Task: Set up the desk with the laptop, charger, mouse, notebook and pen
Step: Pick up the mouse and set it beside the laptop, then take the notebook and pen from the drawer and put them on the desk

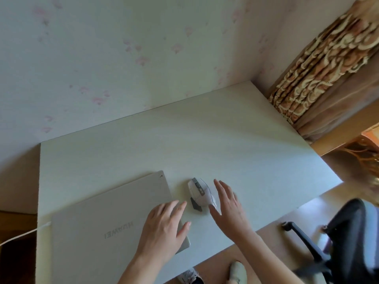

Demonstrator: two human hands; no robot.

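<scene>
A closed silver laptop (106, 218) lies on the white desk (225, 144), near its front left. A white charger cable (22, 235) runs from the laptop's left side off the desk edge. A white and grey mouse (200, 193) sits just right of the laptop. My left hand (164, 226) rests flat on the laptop's right front corner, fingers spread. My right hand (227, 206) hovers open beside the mouse's right side, thumb close to its rear; it holds nothing. No notebook or pen is in view.
The desk stands against a floral-papered wall (123, 58). A patterned curtain (320, 68) hangs at the back right. A black office chair (348, 242) stands at the lower right. My feet in slippers (235, 271) show below the desk's front edge.
</scene>
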